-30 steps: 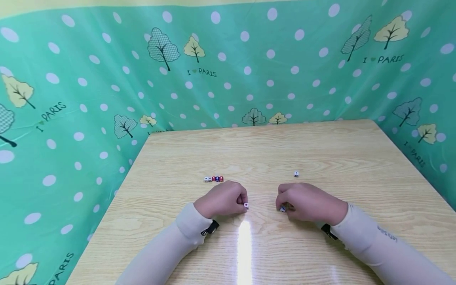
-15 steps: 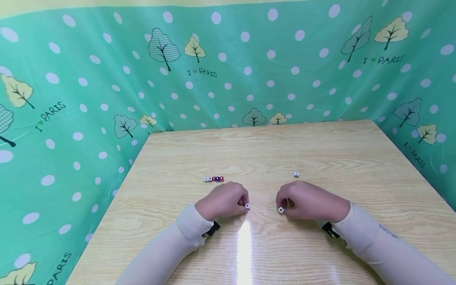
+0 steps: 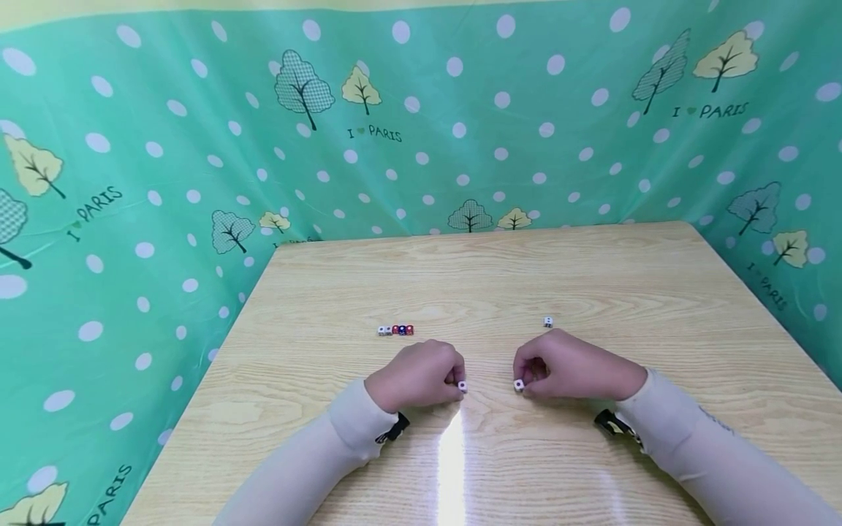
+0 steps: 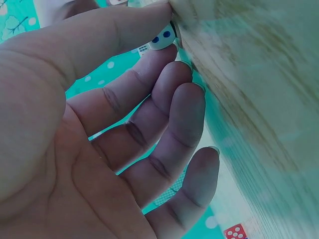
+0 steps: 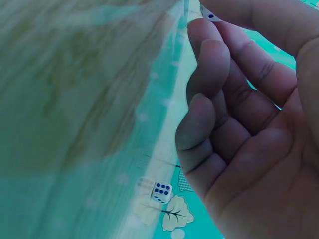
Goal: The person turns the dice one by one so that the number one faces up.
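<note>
Near the middle of the table, my left hand (image 3: 419,375) pinches a white die (image 3: 463,386) between thumb and index finger, low over the wood. In the left wrist view, blue pips show on this die (image 4: 163,38). Across a short gap to the right, my right hand (image 3: 574,365) pinches another white die (image 3: 519,385), one dark pip facing up. Only a corner of that die (image 5: 210,15) peeks out by the thumb in the right wrist view. Beyond the right hand lies a lone white die (image 3: 548,321), also seen in the right wrist view.
A row of several touching dice (image 3: 395,330), white, red and blue, sits behind the left hand on the wooden table (image 3: 487,277). A green patterned cloth (image 3: 421,131) hangs along the back and sides. A bright light streak reflects off the table's front.
The left hand has shifted slightly right with its die. My right hand has turned its die, so a single-pip face now points up. The other dice stay put.
</note>
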{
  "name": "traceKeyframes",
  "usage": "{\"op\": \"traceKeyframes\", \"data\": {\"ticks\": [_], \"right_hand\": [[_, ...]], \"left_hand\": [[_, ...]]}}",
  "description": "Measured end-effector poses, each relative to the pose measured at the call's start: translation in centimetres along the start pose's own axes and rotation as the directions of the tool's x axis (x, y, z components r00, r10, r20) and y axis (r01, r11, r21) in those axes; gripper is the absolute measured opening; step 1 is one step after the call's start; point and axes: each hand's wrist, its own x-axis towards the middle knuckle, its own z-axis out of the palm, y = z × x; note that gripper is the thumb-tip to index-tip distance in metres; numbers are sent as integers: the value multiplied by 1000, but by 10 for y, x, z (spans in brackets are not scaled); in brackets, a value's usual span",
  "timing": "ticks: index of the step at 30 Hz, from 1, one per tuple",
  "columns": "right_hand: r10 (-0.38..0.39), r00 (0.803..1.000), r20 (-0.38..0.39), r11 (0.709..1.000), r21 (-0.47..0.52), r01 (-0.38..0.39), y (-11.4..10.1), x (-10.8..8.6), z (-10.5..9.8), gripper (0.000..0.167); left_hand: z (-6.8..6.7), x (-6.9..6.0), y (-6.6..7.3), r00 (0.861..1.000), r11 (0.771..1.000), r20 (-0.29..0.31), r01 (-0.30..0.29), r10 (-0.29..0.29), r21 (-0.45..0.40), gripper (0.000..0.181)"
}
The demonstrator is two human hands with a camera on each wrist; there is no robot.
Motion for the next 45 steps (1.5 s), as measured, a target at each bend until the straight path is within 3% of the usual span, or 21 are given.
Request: {"op": "traceKeyframes", "data": {"ticks": [14, 24, 33, 45], "right_hand": [[43, 998, 37, 999, 10, -43, 4, -1, 1, 21], [24, 1000, 14, 999, -28, -24, -1, -4, 0, 12], [-19, 1000, -17, 997, -76, 17, -8, 1, 8, 19], [-28, 999, -15, 992, -120, 26, -18, 14, 16, 19]], "left_hand": [[2, 0, -1, 1000, 1000, -8, -12, 12, -1, 13], [1, 1, 0, 1000, 1000, -7, -17, 18, 20, 11], [-2, 3, -9, 999, 1000, -53, -11, 12, 12, 10], [-12, 8, -35, 984, 991, -135, 123, -115, 52, 4]]}}
